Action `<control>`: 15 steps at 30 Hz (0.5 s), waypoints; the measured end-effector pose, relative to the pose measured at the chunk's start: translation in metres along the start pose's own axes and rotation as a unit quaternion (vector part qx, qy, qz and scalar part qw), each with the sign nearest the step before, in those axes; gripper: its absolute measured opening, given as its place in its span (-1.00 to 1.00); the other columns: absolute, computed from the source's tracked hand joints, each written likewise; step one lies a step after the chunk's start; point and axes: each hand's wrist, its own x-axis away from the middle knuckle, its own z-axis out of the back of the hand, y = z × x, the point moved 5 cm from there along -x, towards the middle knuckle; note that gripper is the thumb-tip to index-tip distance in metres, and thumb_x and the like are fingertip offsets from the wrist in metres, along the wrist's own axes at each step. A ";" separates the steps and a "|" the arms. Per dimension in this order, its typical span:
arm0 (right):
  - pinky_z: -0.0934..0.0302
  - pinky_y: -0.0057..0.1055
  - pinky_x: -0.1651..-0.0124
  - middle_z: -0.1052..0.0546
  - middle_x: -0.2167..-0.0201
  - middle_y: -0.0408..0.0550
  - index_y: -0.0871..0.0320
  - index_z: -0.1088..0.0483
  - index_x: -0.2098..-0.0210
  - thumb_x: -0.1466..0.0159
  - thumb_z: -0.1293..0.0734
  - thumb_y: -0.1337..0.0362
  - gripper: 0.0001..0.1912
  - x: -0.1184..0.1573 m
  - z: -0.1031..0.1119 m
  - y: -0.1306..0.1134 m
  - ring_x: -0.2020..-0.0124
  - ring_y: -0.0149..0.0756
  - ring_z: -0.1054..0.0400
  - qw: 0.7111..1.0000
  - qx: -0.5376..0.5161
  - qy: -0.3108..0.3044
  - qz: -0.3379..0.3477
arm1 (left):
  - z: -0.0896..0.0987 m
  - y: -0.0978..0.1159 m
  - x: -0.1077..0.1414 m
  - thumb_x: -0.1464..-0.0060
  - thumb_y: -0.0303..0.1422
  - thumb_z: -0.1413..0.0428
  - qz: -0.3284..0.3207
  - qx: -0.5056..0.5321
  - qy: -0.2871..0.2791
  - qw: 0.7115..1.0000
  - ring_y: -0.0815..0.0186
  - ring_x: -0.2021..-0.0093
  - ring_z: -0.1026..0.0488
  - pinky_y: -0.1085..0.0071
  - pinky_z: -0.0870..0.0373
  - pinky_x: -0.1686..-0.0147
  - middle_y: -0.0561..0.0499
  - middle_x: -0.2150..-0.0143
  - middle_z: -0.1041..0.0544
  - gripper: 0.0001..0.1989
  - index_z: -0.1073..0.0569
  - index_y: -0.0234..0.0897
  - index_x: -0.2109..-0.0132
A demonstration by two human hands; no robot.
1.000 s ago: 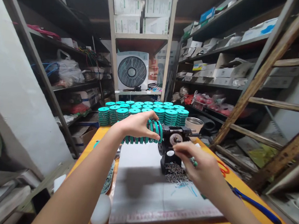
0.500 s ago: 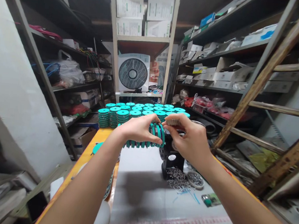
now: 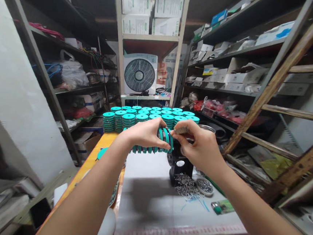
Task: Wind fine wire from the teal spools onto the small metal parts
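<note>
My left hand (image 3: 146, 133) is curled over the right end of a sideways row of teal spools (image 3: 163, 135), thumb below and fingers above. Against the end spool, my right hand (image 3: 195, 141) pinches with thumb and forefinger; whatever is between the tips is too small to make out. A greyish band (image 3: 182, 130) shows along its forefinger. Behind and below the right hand stands a black machine (image 3: 180, 171), partly hidden by the hand. Small shiny metal pieces (image 3: 186, 186) lie heaped at its base, beside a round dish (image 3: 204, 187) of similar pieces.
Upright stacks of teal spools (image 3: 129, 119) stand at the table's far side. A green-labelled packet (image 3: 222, 206) and blue scraps (image 3: 197, 201) lie on the white board (image 3: 148, 212). A box fan (image 3: 140, 74) faces me; a wooden ladder (image 3: 274, 84) leans at the right.
My right fingertips have shifted very slightly at the end spool, and the forefinger's band shows more. My left hand keeps its hold. The view has tilted a little.
</note>
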 end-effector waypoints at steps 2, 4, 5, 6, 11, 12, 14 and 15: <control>-0.28 -0.46 0.25 -0.51 0.38 -0.18 0.12 -0.28 0.25 -0.21 -0.28 0.46 -0.85 0.000 0.001 0.000 0.32 -0.35 -0.44 1.000 0.003 -0.008 0.004 | 0.001 0.001 0.000 0.19 0.02 -0.21 -0.011 0.004 0.003 1.000 0.16 0.14 -0.40 0.32 -0.30 0.25 -0.08 0.04 -0.44 -0.33 -0.30 -0.26 -0.02; -0.28 -0.47 0.25 -0.52 0.39 -0.19 0.12 -0.28 0.23 -0.21 -0.28 0.47 -0.83 0.000 0.002 -0.001 0.34 -0.37 -0.43 1.000 0.015 -0.015 0.014 | 0.002 0.004 0.001 0.16 0.00 -0.20 -0.026 0.011 0.005 1.000 0.20 0.17 -0.40 0.35 -0.28 0.28 -0.07 0.06 -0.44 -0.38 -0.30 -0.25 0.01; -0.28 -0.48 0.25 -0.52 0.38 -0.19 0.12 -0.28 0.23 -0.22 -0.28 0.47 -0.83 0.000 0.002 -0.002 0.34 -0.38 -0.43 0.999 0.020 -0.018 0.020 | 0.002 0.005 0.002 0.15 -0.02 -0.20 -0.032 0.015 0.004 0.999 0.21 0.19 -0.40 0.35 -0.28 0.30 -0.06 0.08 -0.44 -0.40 -0.31 -0.25 0.02; -0.28 -0.49 0.25 -0.52 0.37 -0.19 0.12 -0.28 0.23 -0.22 -0.27 0.47 -0.83 0.001 0.002 -0.002 0.33 -0.38 -0.43 0.999 0.025 -0.020 0.025 | 0.002 0.006 0.002 0.14 -0.03 -0.21 -0.034 0.018 0.003 0.999 0.23 0.21 -0.39 0.36 -0.27 0.31 -0.06 0.08 -0.44 -0.41 -0.31 -0.25 0.02; -0.25 -0.52 0.28 -0.52 0.34 -0.16 0.14 -0.29 0.22 -0.25 -0.25 0.46 -0.86 0.007 0.000 -0.006 0.34 -0.42 -0.43 0.994 0.075 -0.006 0.076 | 0.002 0.006 0.001 0.14 -0.04 -0.21 -0.026 0.019 0.004 0.999 0.22 0.20 -0.39 0.36 -0.28 0.32 -0.07 0.05 -0.43 -0.42 -0.31 -0.25 0.03; -0.25 -0.52 0.28 -0.51 0.34 -0.15 0.15 -0.30 0.22 -0.26 -0.24 0.46 -0.88 0.008 -0.001 -0.007 0.34 -0.41 -0.42 0.992 0.091 -0.003 0.091 | 0.002 0.006 0.001 0.15 -0.04 -0.21 -0.027 0.020 0.004 0.999 0.21 0.19 -0.40 0.35 -0.28 0.30 -0.07 0.05 -0.43 -0.43 -0.31 -0.25 0.03; -0.24 -0.49 0.27 -0.51 0.34 -0.12 0.16 -0.31 0.22 -0.29 -0.21 0.45 -0.89 0.011 -0.005 -0.008 0.33 -0.40 -0.41 0.985 0.122 0.000 0.121 | 0.001 0.005 0.001 0.15 -0.05 -0.21 -0.031 0.019 0.003 0.999 0.20 0.17 -0.40 0.34 -0.29 0.28 -0.07 0.04 -0.43 -0.43 -0.31 -0.25 0.03; -0.24 -0.47 0.26 -0.50 0.34 -0.11 0.17 -0.32 0.21 -0.30 -0.20 0.45 -0.88 0.012 -0.007 -0.008 0.32 -0.38 -0.40 0.982 0.134 -0.001 0.133 | 0.001 0.005 0.000 0.14 -0.05 -0.21 -0.034 0.018 0.004 0.999 0.21 0.17 -0.40 0.33 -0.29 0.26 -0.07 0.03 -0.43 -0.43 -0.31 -0.25 0.03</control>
